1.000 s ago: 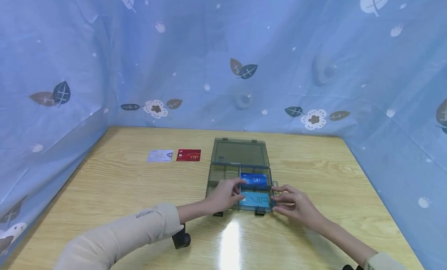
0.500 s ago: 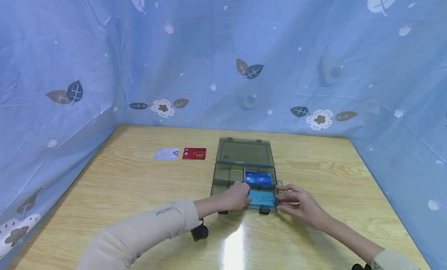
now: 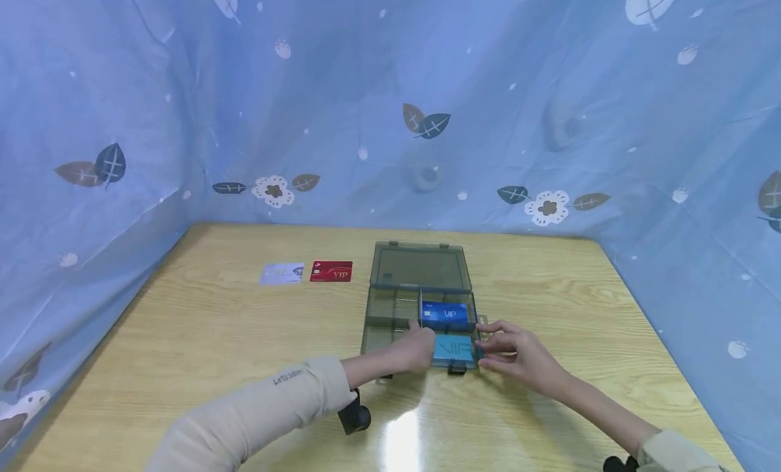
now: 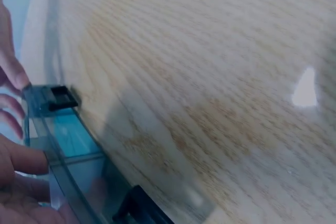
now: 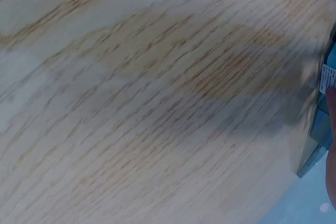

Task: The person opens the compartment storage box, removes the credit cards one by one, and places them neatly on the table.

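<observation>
A transparent grey compartment box (image 3: 379, 335) lies on the table with its lid (image 3: 421, 267) folded back. A dark blue VIP card (image 3: 447, 313) sits in its back right compartment, and a light blue VIP card (image 3: 453, 348) in the front right one. My left hand (image 3: 415, 348) is over the front of the box, at the light blue card's left end; its fingertips are largely hidden in the head view. In the left wrist view, one finger (image 4: 29, 160) reaches to a divider. My right hand (image 3: 518, 355) touches the box's right side with spread fingertips.
A silver card (image 3: 282, 273) and a red VIP card (image 3: 331, 271) lie on the wooden table (image 3: 244, 336), left of the lid. Two black latches, one (image 3: 456, 367) at the right, project from the box's front edge. A patterned blue cloth (image 3: 342, 119) surrounds the table.
My left hand has moved from spread fingers over the light blue card's left part to a more closed pose at its left end. My right hand stays at the box's side.
</observation>
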A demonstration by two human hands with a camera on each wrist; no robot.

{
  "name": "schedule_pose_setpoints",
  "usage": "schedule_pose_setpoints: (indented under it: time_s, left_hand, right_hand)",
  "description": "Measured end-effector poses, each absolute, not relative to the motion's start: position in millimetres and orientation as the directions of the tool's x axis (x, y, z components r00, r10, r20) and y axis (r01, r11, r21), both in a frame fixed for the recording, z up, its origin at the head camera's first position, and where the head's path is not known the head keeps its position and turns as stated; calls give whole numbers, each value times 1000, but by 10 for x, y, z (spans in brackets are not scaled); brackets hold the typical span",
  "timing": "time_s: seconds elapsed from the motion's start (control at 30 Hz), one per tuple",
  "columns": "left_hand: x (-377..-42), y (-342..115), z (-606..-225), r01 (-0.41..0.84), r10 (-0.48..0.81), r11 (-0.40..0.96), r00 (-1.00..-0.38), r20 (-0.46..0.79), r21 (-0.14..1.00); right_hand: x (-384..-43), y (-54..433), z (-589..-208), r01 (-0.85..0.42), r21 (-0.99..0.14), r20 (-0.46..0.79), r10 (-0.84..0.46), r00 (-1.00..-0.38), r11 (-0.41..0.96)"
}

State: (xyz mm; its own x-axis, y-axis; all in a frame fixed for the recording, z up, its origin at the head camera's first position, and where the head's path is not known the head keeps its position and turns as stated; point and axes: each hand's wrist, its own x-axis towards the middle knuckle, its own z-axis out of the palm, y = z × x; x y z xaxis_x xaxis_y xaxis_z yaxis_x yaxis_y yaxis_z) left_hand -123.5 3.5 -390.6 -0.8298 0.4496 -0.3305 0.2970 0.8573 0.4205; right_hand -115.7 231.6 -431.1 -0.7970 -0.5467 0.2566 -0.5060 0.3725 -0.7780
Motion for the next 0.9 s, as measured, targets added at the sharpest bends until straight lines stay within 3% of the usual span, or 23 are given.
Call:
schedule_pose_setpoints:
  time_s: [0.2,0.53,0.77,0.9]
  left_hand:
    - [-1221,32,-3856,310,428,877,-850,-308,366]
    - [-1259,37,-3849,273,398,887,-862,-315,373]
    - [-1204,-13,-3878,123,382,813,-850,-362,569]
    - [-1158,-5,-3888,52,362,781,-850,-382,623]
  right_hand:
    - [-1178,2280,-4273,-518,-774,272,-548,-791,364]
    - [-1195,2254,-4204,-469,-772,214,-521,-826,428]
    - [-1154,2249,-4263,-463,-778,217,-509,-833,425]
    - [-1133,2269,-4301,-465,-771,214,-510,-833,436]
